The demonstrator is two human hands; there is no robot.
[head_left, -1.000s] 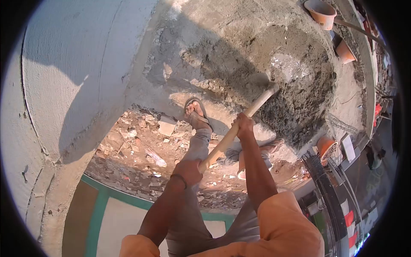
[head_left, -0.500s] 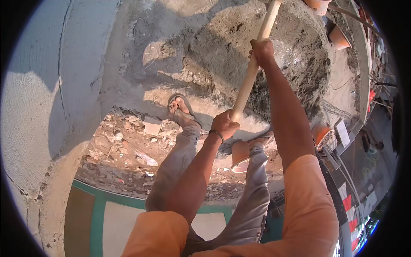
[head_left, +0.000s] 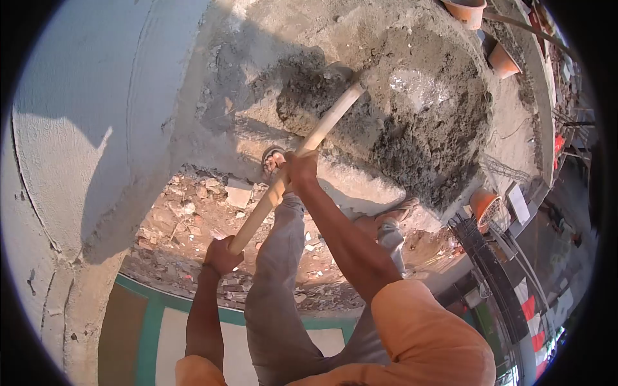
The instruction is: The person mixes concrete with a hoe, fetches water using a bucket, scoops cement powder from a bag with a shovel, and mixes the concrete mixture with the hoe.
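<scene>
Two sets of fingers are wrapped around one pale wooden handle (head_left: 333, 119): the left hand (head_left: 222, 255) clenched at its lower end, the right hand (head_left: 301, 168) gripping midway. From that right hand, the handle slants up toward one o'clock, its far end over dark, churned grey mix (head_left: 444, 141); I can't make out the tool's head clearly. A sandalled foot (head_left: 273, 156) shows just beside the right hand, around ten o'clock. Broken rubble (head_left: 187, 225) lies toward eight, a pale wall (head_left: 71, 83) rises past nine, and an orange bucket (head_left: 483, 204) sits just after three.
</scene>
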